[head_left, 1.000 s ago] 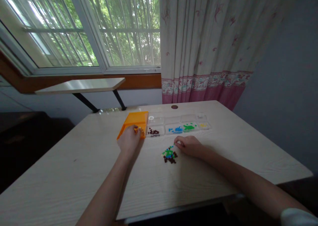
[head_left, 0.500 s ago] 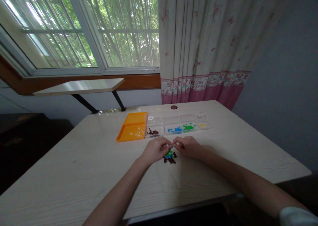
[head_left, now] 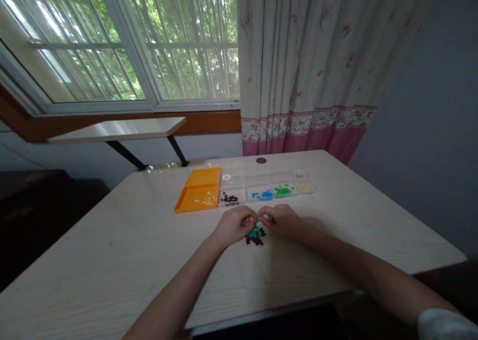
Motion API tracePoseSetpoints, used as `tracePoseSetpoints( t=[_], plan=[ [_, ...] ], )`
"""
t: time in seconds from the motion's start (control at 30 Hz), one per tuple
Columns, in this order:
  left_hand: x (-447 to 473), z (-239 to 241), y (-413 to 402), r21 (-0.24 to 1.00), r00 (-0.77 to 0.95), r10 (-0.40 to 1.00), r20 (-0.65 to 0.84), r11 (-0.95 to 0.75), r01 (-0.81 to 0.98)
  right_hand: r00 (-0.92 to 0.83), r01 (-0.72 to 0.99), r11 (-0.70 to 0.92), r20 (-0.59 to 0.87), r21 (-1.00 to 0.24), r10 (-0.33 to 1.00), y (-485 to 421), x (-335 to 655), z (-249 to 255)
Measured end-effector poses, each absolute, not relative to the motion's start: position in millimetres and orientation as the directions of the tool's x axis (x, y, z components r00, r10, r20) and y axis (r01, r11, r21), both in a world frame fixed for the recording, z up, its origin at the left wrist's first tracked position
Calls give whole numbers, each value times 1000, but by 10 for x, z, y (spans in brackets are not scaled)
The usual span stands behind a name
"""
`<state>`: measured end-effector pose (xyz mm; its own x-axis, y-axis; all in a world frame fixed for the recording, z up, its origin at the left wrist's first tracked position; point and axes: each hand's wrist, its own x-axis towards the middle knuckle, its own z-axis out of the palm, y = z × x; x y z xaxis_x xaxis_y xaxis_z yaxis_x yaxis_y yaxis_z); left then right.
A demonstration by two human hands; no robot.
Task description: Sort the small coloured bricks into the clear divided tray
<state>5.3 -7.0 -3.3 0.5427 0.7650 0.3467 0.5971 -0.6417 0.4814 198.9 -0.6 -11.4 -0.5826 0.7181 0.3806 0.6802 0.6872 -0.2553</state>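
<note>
My left hand (head_left: pixel 236 225) and my right hand (head_left: pixel 280 219) meet above the middle of the table, both closed in a pinch. Between their fingertips shows a tiny bluish-green piece (head_left: pixel 257 219), too small to make out its shape. Just below the fingers lies a cluster of small brown, green and blue plastic building pieces (head_left: pixel 255 236), its far side partly hidden by my left fingers. Beyond the hands is a clear compartment box (head_left: pixel 247 181), with brown pieces (head_left: pixel 229 198), blue pieces (head_left: pixel 264 195), green pieces (head_left: pixel 283 190) and yellow pieces (head_left: pixel 303 187) sorted in it.
An open orange case (head_left: pixel 186 200) with small white pieces (head_left: pixel 209 199) adjoins the clear box on the left. A raised shelf (head_left: pixel 123 128) stands at the table's back left. A round brown cable hole (head_left: pixel 261 161) is near the back edge. Behind hangs a curtain (head_left: pixel 298 81).
Almost nothing differs. The fingertips of my two hands have drawn slightly closer together over the cluster, and the view has shifted a little.
</note>
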Motion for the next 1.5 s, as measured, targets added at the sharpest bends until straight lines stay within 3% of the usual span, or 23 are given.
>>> tracePoseSetpoints(
  t=[0.6, 0.77, 0.97, 1.2, 1.5],
  plan=[
    [7, 23, -39, 539, 491, 785, 378, -618, 573, -516, 648, 670, 438, -363, 736, 27, 2013, -123],
    [-191, 97, 30, 593, 532, 810, 246, -560, 578, -361, 689, 636, 596, -348, 717, 84, 2114, -15],
    [-308, 80, 53, 758, 645, 763, -41, -396, 517, -255, 670, 694, 795, -265, 551, 133, 2253, 109],
    [-247, 13, 52, 733, 663, 746, -59, -418, 537, -256, 676, 713, 848, -186, 464, 143, 2265, 122],
    [-252, 8, 58, 708, 665, 746, -44, -446, 547, -246, 677, 714, 858, -181, 450, 160, 2315, 102]
  ],
)
